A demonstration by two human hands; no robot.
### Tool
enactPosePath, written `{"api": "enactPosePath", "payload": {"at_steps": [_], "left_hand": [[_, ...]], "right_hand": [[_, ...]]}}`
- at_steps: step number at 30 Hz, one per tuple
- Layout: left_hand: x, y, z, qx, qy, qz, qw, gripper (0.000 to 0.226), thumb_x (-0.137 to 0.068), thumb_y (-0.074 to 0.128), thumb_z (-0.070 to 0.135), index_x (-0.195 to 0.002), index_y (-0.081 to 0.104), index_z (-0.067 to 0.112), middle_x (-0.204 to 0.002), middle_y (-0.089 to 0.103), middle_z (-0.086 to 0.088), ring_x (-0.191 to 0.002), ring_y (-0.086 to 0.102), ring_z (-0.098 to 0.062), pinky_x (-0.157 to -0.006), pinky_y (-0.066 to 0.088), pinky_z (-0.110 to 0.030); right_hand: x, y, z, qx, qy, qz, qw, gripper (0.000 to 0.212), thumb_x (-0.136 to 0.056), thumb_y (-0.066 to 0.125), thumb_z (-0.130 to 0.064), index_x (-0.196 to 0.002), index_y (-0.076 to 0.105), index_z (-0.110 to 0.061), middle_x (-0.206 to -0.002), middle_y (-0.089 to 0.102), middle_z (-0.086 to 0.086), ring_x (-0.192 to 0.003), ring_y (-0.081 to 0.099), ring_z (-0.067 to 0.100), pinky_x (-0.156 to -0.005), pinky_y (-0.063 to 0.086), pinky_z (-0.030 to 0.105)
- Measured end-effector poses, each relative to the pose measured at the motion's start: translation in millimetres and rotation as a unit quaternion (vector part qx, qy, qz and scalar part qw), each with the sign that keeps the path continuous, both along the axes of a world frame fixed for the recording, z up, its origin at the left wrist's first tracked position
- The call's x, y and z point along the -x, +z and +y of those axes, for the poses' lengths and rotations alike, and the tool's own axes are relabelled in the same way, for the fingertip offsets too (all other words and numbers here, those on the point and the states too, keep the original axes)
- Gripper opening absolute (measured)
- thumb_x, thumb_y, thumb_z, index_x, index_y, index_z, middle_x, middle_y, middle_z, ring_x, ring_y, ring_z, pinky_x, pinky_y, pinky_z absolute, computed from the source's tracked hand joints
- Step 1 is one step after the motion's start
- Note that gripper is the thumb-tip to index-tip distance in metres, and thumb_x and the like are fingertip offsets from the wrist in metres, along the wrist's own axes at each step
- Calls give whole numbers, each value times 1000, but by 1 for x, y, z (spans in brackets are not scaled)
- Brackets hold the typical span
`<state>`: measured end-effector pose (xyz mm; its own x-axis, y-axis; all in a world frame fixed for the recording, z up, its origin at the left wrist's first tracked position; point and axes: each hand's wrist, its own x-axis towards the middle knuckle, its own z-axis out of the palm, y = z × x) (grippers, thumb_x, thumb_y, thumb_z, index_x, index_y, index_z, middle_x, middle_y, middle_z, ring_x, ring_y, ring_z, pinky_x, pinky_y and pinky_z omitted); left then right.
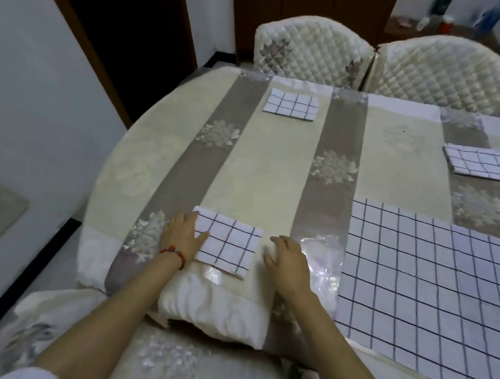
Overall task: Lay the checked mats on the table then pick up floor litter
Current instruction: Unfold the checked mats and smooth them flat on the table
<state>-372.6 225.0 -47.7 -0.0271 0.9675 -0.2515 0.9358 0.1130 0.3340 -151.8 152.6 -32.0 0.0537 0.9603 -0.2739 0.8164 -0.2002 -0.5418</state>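
Four checked mats (226, 241) on table (278, 167); left hand (182, 235) flat on nearest, right hand (288, 260) released.

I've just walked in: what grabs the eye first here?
Probably the big checked cloth spread over the table's near right side. Next, the left hand resting on a small folded checked mat at the near edge, the right hand open beside it.

Bare cloth strip (278, 167) between 4 flat mats (2 chairs (309, 49) beyond)
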Motion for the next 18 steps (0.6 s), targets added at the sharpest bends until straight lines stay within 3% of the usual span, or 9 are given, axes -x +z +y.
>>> {"api": "enactPosePath", "payload": {"at_steps": [4, 8, 11, 14, 17, 18], "left_hand": [[16, -7, 4, -2, 55, -24, 998, 56, -82, 64, 29, -130, 44, 9, -131, 45, -21, -121, 42, -38, -98, 42, -48], [11, -11, 2, 1, 120, -118, 986, 47, -77, 69, 17, -120, 52, 6, -127, 48, -20, -110, 52, -38, -93, 47, -46], [6, -11, 0, 21, 186, -203, 961, 42, -74, 67, 8, -114, 56, 3, -117, 60, -21, -104, 58, -36, -84, 50, -36], [11, -7, 2, 48, 248, -273, 928, 30, -73, 66, 0, -103, 64, -3, -105, 67, -21, -98, 62, -34, -75, 44, -29], [18, -4, 1, 56, 233, -286, 928, 8, -72, 70, 5, -78, 64, 7, -79, 60, -17, -77, 57, -26, -71, 42, -30], [20, -5, 1, 49, 228, -292, 928, 12, -72, 71, 6, -69, 59, 9, -73, 55, -14, -72, 52, -23, -68, 41, -30]], "right_hand": [[33, -3, 14, 34, -96, 18, 995, 39, -90, 49, -27, -128, 46, -15, -130, 47, 8, -121, 42, 26, -96, 41, 37], [53, -9, 19, 57, -162, 60, 983, 38, -86, 51, -20, -123, 46, -14, -121, 46, 9, -109, 50, 27, -85, 47, 37], [61, -11, 18, 65, -175, 83, 979, 40, -85, 44, -10, -125, 42, -16, -114, 41, 5, -87, 50, 25, -70, 40, 31], [65, -15, 17, 50, -205, 122, 970, 48, -83, 39, -1, -128, 41, -18, -116, 49, 8, -83, 47, 21, -69, 36, 29], [65, -16, 15, 20, -239, 187, 953, 46, -81, 42, 2, -123, 48, -16, -91, 58, 3, -75, 51, 18, -61, 38, 26], [64, -14, 14, 10, -247, 207, 947, 43, -82, 44, 1, -121, 50, -16, -79, 55, 0, -70, 50, 15, -58, 38, 23]]}}
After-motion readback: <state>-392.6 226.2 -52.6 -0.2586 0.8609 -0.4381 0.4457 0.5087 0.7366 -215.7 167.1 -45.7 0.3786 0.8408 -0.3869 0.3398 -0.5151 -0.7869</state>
